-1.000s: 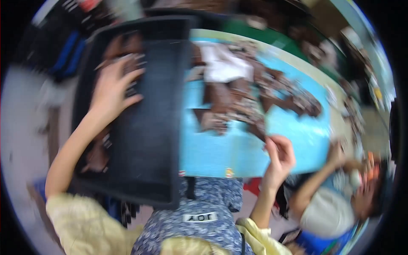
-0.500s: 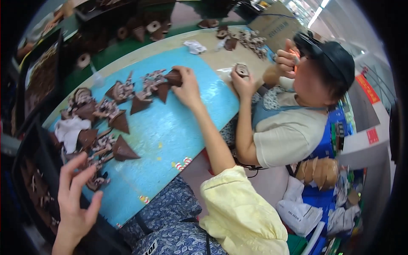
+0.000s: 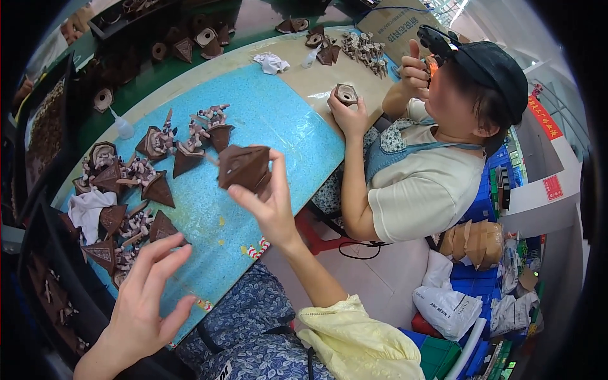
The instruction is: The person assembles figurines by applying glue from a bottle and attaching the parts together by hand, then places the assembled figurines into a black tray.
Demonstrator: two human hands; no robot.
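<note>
A: Head view: look where first?
B: At the right hand (image 3: 269, 199), raised over the blue worktop (image 3: 272, 126), with thumb and fingers gripping a brown faceted piece (image 3: 244, 168). Locate that piece right of the main cluster, point turned away from the wrist.
A: And the left hand (image 3: 142, 297)?
B: See near left edge: nothing grasped, fingers spread and lightly bent. Impossible to tell whether touching the pointed piece (image 3: 163, 228) just behind the fingertips.
A: Next, on the worktop?
B: Observe more brown pointed pieces (image 3: 158, 190), crowded at the left among small pinkish-brown parts (image 3: 140, 170). Note also a crumpled white cloth (image 3: 90, 214) lying against them, and a white squeeze bottle (image 3: 123, 126) upright near the far edge.
A: Farther left?
B: Find a black tray (image 3: 73, 266) beside the worktop, with brown pieces inside.
A: To the right?
B: Note a co-worker (image 3: 430, 190) in a black cap, with a hollow brown piece (image 3: 346, 94) in one hand (image 3: 348, 114). Beyond, see a heap of small parts (image 3: 366, 54) before a cardboard box (image 3: 399, 28).
</note>
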